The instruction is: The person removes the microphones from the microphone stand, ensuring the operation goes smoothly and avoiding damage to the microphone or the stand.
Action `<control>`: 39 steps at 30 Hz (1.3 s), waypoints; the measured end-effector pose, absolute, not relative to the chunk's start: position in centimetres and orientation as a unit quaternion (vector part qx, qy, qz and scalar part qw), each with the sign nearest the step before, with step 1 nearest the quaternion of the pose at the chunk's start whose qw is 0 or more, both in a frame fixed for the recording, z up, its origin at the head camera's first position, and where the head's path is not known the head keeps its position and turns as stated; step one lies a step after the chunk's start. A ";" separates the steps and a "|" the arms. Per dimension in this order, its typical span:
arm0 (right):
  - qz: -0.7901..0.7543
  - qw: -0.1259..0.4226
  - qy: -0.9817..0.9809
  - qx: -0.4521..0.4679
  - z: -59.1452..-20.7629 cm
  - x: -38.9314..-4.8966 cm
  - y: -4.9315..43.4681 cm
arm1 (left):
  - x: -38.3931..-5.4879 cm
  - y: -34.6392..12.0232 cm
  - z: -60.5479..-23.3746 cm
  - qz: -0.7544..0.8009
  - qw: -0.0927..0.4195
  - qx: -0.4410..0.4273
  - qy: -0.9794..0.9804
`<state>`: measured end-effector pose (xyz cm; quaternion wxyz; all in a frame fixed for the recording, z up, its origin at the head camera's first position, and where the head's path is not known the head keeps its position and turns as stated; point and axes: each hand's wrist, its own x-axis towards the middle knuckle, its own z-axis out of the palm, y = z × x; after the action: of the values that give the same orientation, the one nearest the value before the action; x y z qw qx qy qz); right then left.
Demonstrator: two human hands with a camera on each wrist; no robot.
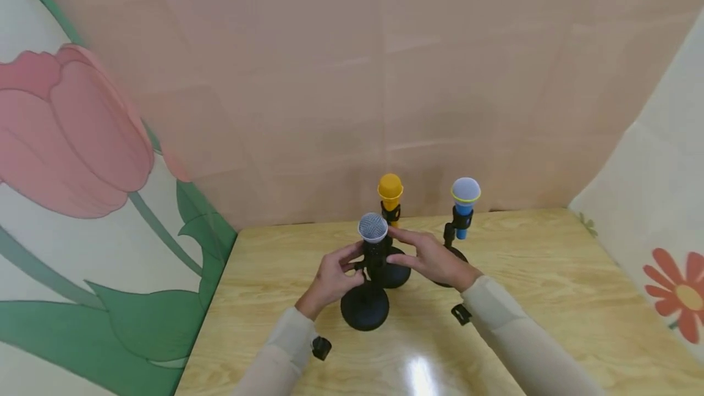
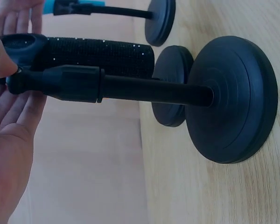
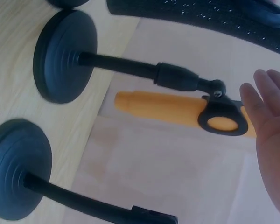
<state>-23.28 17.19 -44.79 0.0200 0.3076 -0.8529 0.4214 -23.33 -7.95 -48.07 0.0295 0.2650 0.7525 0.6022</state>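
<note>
A sparkly black microphone with a silver mesh head [image 1: 373, 227] stands upright in the clip of a black stand, whose round base [image 1: 364, 309] is on the table. With thumb and fingers, my left hand [image 1: 332, 275] pinches the stand's clip [image 2: 24, 49] below the mesh head. The black microphone's handle [image 2: 102, 57] runs alongside the stand's pole [image 2: 154, 89]. On the other side, my right hand [image 1: 431, 256] reaches toward the microphone, its fingers [image 3: 269, 95] extended. Behind it, an orange microphone [image 3: 158, 106] sits in its own stand clip.
A blue microphone [image 1: 465, 195] on another black stand is at the back right of the wooden table [image 1: 264, 298]. A plain pinkish cloth [image 1: 308, 109] hangs behind the table. Flower-printed cloth [image 1: 77, 139] covers the left side.
</note>
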 end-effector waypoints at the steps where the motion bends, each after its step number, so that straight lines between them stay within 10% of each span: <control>1: 0.426 0.020 -0.849 0.310 -44.7 -23.2 17.1 | -23.3 -8.0 -48.0 0.601 0.030 0.265 0.754; 39: 0.526 0.048 -0.803 0.275 -43.4 -22.9 15.2 | -22.4 -7.3 -45.9 0.598 -0.057 0.286 0.746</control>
<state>-22.94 15.16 -43.42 0.0482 0.2750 -0.8034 0.5258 -22.37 -7.29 -45.95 -0.0567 0.2861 0.7464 0.5982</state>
